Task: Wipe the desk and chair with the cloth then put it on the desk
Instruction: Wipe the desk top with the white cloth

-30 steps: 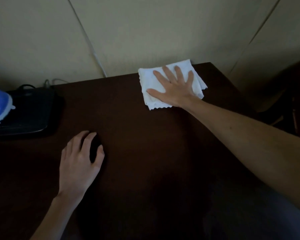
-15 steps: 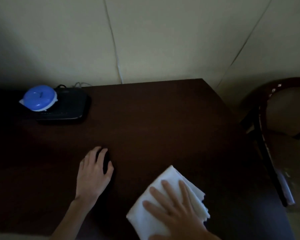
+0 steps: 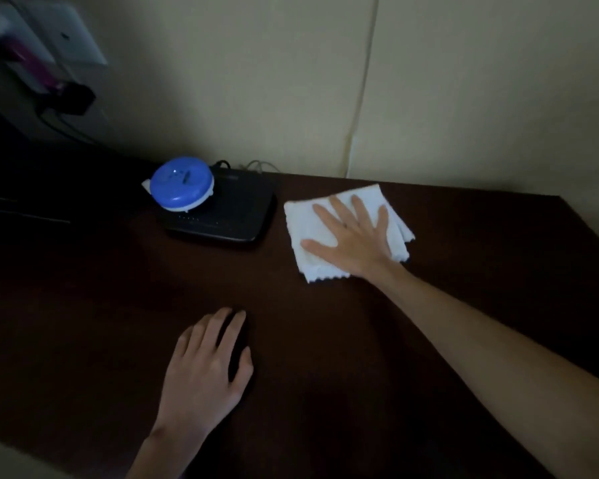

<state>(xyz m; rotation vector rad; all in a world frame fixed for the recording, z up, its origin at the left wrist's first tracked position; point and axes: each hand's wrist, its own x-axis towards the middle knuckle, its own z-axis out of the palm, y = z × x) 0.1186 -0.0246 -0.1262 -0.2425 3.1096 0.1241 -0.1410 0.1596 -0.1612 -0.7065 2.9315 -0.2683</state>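
A folded white cloth (image 3: 306,224) lies on the dark brown desk (image 3: 360,340), toward its far side near the wall. My right hand (image 3: 351,236) presses flat on the cloth with fingers spread, arm stretched across the desk. My left hand (image 3: 204,371) rests palm down on the desk's near middle, fingers apart, holding nothing. The chair is out of view.
A black flat device (image 3: 236,216) sits left of the cloth at the desk's back, with a round blue and white object (image 3: 182,186) on it and cables behind. A wall socket with a plug (image 3: 66,95) is at upper left. The desk's right edge (image 3: 588,223) slants away.
My right hand has slid the cloth from the near edge of the desk back to the far side, next to the black device. The view has swung left; the chair left the frame.
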